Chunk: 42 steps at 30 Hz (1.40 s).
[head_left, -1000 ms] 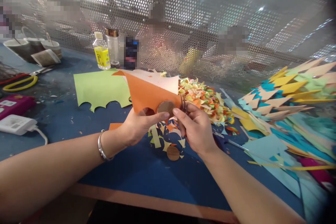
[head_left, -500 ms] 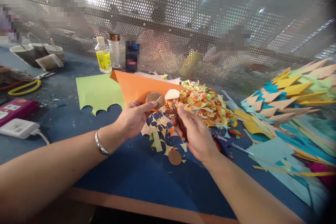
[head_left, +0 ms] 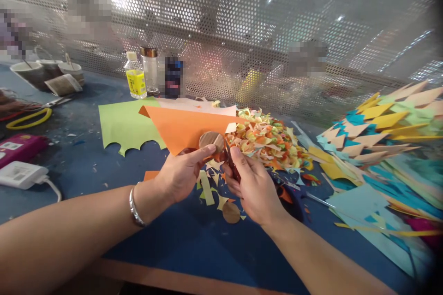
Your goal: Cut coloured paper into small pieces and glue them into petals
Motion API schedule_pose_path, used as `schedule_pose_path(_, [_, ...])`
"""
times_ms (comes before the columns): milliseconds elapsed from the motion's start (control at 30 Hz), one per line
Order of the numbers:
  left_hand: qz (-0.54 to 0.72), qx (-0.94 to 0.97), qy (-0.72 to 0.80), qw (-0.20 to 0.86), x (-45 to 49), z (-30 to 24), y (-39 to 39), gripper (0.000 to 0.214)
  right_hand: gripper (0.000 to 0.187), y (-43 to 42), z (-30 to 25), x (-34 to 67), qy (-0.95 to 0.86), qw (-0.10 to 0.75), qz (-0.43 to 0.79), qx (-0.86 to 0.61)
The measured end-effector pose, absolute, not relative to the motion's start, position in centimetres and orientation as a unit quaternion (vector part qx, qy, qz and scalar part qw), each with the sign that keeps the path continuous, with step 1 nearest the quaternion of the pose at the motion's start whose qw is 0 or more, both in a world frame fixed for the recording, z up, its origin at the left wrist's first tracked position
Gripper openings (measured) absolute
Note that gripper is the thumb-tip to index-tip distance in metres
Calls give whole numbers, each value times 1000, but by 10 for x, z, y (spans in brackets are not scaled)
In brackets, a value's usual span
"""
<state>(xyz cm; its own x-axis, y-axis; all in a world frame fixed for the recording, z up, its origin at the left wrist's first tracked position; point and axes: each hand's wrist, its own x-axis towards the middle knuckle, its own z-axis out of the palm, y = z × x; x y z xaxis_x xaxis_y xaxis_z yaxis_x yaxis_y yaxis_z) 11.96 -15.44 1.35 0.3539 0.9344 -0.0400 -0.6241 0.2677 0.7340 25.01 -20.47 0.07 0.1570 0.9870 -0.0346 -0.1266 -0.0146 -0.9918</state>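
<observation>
My left hand (head_left: 182, 170) pinches a sheet of orange paper (head_left: 180, 126) and a round wooden disc (head_left: 208, 139), its thumb pressing the disc flat on the sheet. In my right hand (head_left: 256, 189) is a pair of dark-handled scissors (head_left: 234, 166), whose blades meet the paper beside the disc's right edge; how far the blades are apart I cannot make out. A second wooden disc (head_left: 231, 212) lies on the blue table below, near pale paper scraps (head_left: 207, 189). Left of the orange sheet rests green paper (head_left: 128, 122) with scallops cut from its lower edge.
A heap of colourful paper cuttings (head_left: 273, 140) lies behind my right hand. Pointed folded-paper work (head_left: 377, 120) and blue sheets (head_left: 367, 207) fill the right side. Yellow-handled scissors (head_left: 31, 120), a white charger (head_left: 22, 174), cups (head_left: 29, 73) and a yellow-labelled bottle (head_left: 135, 80) stand or lie left.
My left hand, the disc and the orange paper have shifted slightly right and down, and the sheet has turned. The scissors now sit closer along the disc's right side.
</observation>
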Motion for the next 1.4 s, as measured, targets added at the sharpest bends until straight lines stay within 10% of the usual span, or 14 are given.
schedule_pose_path(633, [540, 404, 222, 705, 119, 6, -157, 40, 50, -205, 6, 251, -431, 574, 467, -517])
schedule_pose_path(1400, [478, 401, 264, 735, 115, 13, -154, 21, 45, -204, 10, 258, -440, 557, 476, -519])
